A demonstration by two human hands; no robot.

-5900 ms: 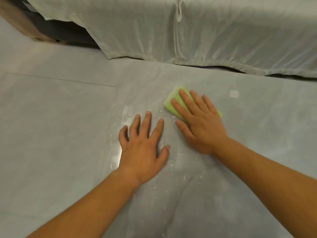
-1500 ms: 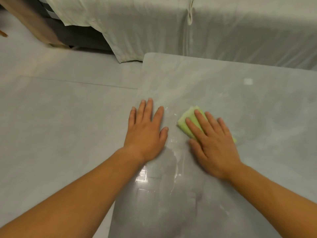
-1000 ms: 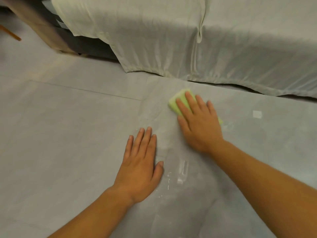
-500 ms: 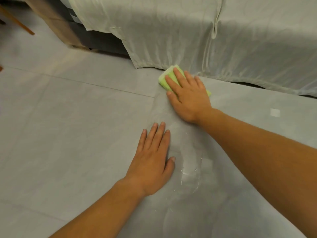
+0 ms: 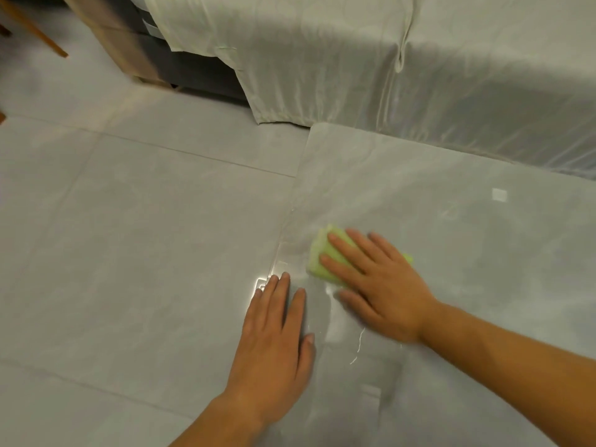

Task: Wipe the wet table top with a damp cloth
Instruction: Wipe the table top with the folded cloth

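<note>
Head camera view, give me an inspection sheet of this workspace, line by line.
Surface: glossy grey table top, wet streaks and glare near its left edge.
Job's things: folded light green cloth, flat on the table.
Clutter: small white square mark on the table, nothing else seen.
Hands: right hand flat on the cloth, fingers spread; left hand flat, palm down at the table's left edge.
Cables: nothing seen.
Surroundings: grey tiled floor; pale draped fabric cover beyond the table; wooden furniture at the upper left.
</note>
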